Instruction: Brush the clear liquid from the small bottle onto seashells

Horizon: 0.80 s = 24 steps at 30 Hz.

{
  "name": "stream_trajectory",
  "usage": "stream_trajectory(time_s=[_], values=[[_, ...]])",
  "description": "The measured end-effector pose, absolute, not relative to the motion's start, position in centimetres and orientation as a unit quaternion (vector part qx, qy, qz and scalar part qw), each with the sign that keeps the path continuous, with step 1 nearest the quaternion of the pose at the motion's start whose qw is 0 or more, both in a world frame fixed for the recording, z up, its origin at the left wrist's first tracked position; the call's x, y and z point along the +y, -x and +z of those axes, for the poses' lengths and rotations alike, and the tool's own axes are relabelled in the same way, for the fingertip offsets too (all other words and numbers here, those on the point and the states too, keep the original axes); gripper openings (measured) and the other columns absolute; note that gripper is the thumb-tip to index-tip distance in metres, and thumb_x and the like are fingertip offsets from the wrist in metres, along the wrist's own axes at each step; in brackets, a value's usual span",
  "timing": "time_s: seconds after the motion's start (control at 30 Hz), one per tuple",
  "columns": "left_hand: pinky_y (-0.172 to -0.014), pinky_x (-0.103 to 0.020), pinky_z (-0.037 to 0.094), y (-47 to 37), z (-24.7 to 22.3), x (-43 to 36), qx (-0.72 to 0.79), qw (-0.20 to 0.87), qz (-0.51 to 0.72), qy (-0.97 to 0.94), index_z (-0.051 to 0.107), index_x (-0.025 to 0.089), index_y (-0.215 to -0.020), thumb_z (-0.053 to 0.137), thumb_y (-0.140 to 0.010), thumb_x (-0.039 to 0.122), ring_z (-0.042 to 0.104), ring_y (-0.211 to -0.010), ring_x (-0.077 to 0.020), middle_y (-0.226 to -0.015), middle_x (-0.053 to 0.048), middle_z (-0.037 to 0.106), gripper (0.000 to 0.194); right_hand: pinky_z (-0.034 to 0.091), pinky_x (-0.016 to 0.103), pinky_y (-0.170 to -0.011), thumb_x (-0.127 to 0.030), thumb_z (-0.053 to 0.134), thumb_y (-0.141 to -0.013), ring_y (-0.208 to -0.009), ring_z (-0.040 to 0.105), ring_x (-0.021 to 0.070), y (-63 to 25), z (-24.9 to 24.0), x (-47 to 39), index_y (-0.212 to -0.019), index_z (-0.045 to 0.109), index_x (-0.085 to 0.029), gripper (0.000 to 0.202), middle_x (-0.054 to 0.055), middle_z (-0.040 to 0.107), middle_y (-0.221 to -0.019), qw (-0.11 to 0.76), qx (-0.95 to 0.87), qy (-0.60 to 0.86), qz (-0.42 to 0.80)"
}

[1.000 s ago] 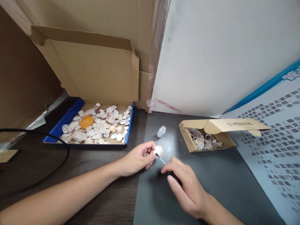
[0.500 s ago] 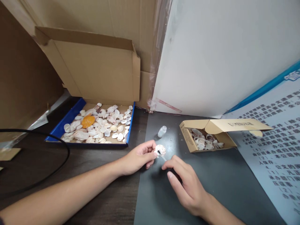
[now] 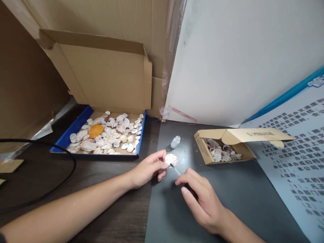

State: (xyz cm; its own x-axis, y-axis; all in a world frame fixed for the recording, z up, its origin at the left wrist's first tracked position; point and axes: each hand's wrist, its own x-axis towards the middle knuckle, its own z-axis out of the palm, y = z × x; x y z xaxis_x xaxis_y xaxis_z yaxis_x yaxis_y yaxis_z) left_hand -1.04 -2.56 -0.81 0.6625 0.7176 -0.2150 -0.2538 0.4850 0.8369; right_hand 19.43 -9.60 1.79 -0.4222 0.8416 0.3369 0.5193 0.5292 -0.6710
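Between the thumb and fingers of my left hand is a pale, speckled, fan-shaped seashell, held by its left edge above the grey mat. My right hand grips a small brush with a clear stem and dark bristles. The brush tip touches the lower part of the shell's face; most of the handle is hidden by my fingers. Just beyond the shell, a small translucent bottle stands on the mat.
A blue-sided cardboard box at the left, lid raised, holds many shells and one orange scallop shell. On the right, a smaller cardboard box contains shells. A black cable curves at far left; a printed sheet lies at right.
The shell has shifted slightly left and up and turned a little in my left hand. The brush tip has moved to its lower edge. The boxes and bottle stay put.
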Motion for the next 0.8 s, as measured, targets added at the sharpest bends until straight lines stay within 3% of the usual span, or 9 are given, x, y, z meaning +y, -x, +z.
stream_trajectory(time_s=[0.8], values=[[-0.05,-0.021,0.029,0.93,-0.61,-2.5,0.282,0.821,0.291,-0.403,0.042,0.019,-0.076,0.067,-0.081,0.034,0.043,-0.047,-0.0063,-0.056,0.009,0.042,0.029,0.043,0.03,-0.064,-0.021,0.042,-0.1,-0.07,0.056,0.0172,-19.48,1.55,-9.78,-0.105,0.055,-0.022,0.014,0.002,0.056,-0.084,0.325,-0.798,0.426,0.276]])
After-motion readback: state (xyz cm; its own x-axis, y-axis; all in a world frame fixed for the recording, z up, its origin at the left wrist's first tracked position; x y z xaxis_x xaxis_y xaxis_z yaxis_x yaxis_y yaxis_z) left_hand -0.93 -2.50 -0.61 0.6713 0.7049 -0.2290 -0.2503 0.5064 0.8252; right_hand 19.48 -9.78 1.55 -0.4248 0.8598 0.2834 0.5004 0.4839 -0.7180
